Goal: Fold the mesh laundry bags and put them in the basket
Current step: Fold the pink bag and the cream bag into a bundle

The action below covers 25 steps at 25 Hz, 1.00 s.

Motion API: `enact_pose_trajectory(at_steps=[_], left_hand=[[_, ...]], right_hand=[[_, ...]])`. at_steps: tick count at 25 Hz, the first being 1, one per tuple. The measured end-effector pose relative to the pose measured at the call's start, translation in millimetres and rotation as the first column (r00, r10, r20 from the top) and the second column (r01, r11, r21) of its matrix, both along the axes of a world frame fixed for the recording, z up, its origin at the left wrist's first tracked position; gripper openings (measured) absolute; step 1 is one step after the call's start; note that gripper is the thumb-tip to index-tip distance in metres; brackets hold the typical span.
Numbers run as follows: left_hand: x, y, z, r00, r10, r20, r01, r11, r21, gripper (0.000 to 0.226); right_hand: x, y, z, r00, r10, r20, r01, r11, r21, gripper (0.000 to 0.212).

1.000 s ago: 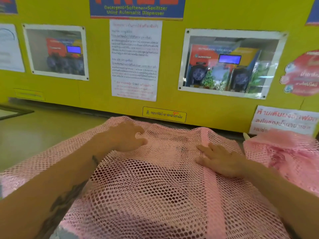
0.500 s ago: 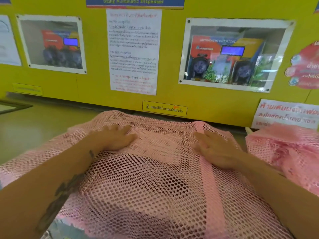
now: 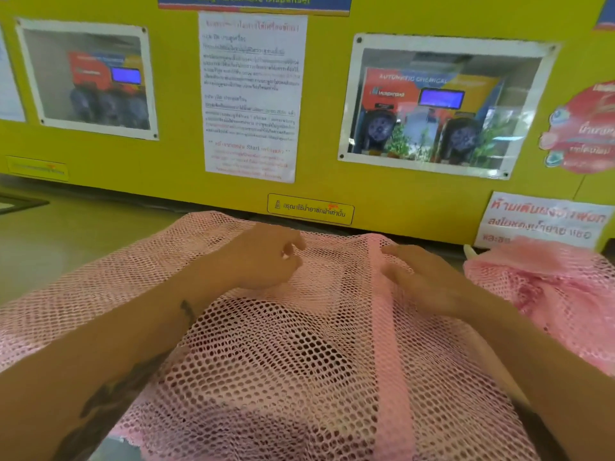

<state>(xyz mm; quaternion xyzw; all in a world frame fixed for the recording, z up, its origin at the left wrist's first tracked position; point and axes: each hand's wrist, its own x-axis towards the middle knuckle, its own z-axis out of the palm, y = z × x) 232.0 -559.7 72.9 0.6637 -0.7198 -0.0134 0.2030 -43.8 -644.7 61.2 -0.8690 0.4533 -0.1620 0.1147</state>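
Note:
A large pink mesh laundry bag (image 3: 286, 367) lies spread over the counter in front of me, with a solid pink band (image 3: 386, 327) running down its right side. My left hand (image 3: 263, 257) rests on the bag's far middle, fingers curled and pinching at the mesh. My right hand (image 3: 419, 277) lies flat on the band, fingers pointing left toward the other hand. A second pink mesh bag (image 3: 552, 294) sits crumpled at the right. No basket is in view.
A yellow wall (image 3: 332, 28) with posters and notices (image 3: 251, 98) stands just behind the counter. Bare grey-green counter top (image 3: 66, 241) shows at the left. A dark frame edge (image 3: 20, 204) sits at the far left.
My left hand has gone from lying flat to curling its fingers on the mesh. My right hand stays flat on the band and has slid slightly away from me.

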Motion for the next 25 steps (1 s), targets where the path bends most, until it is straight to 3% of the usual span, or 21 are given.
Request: enact_pose_trajectory(at_steps=[2, 4, 7, 11, 14, 16, 18, 20, 21, 23, 24, 25], left_hand=[[-23, 0, 10, 0.994, -0.096, -0.056, 0.095, 0.995, -0.018, 0.031], [-44, -2, 23, 0.977, -0.188, -0.098, 0.182, 0.981, -0.062, 0.024], [-78, -10, 44, 0.946, -0.305, -0.107, 0.289, 0.947, -0.140, 0.020], [-126, -24, 53, 0.908, -0.407, -0.105, 0.395, 0.911, -0.119, 0.023], [-161, -31, 49, 0.894, -0.444, -0.058, 0.441, 0.896, -0.059, 0.025], [-181, -35, 48, 0.895, -0.444, -0.034, 0.444, 0.896, -0.015, 0.026], [-200, -40, 47, 0.897, -0.441, 0.000, 0.441, 0.897, -0.017, 0.029], [-217, -48, 44, 0.905, -0.425, -0.003, 0.423, 0.902, -0.084, 0.042], [-224, -52, 43, 0.914, -0.405, -0.028, 0.400, 0.910, -0.106, 0.054], [-242, -58, 43, 0.943, -0.320, -0.089, 0.312, 0.946, -0.094, 0.080], [-251, -63, 42, 0.948, -0.289, -0.133, 0.277, 0.956, -0.098, 0.081], [-258, -65, 43, 0.945, -0.281, -0.168, 0.260, 0.956, -0.133, 0.064]], right_hand=[[-14, 19, 19, 0.994, 0.057, 0.095, -0.050, 0.996, -0.077, 0.051], [-38, 35, 37, 0.992, 0.099, 0.080, -0.086, 0.985, -0.152, 0.050], [-91, 39, 61, 0.998, -0.023, 0.064, 0.035, 0.978, -0.204, 0.051], [-160, 28, 67, 0.918, -0.339, -0.204, 0.317, 0.939, -0.135, 0.074], [-186, 22, 46, 0.898, -0.335, -0.285, 0.343, 0.939, -0.025, 0.084], [-196, 12, 39, 0.920, -0.299, -0.253, 0.289, 0.954, -0.079, 0.066], [-202, 3, 46, 0.965, -0.239, -0.112, 0.228, 0.968, -0.106, 0.043], [-203, -4, 61, 0.977, -0.166, 0.133, 0.178, 0.980, -0.087, 0.040], [-202, -6, 68, 0.946, -0.115, 0.304, 0.129, 0.991, -0.027, 0.042], [-196, -5, 82, 0.797, -0.011, 0.603, -0.072, 0.991, 0.113, 0.047], [-191, -4, 87, 0.737, 0.025, 0.676, -0.158, 0.978, 0.136, 0.049], [-187, -6, 90, 0.718, 0.051, 0.694, -0.197, 0.971, 0.133, 0.050]])
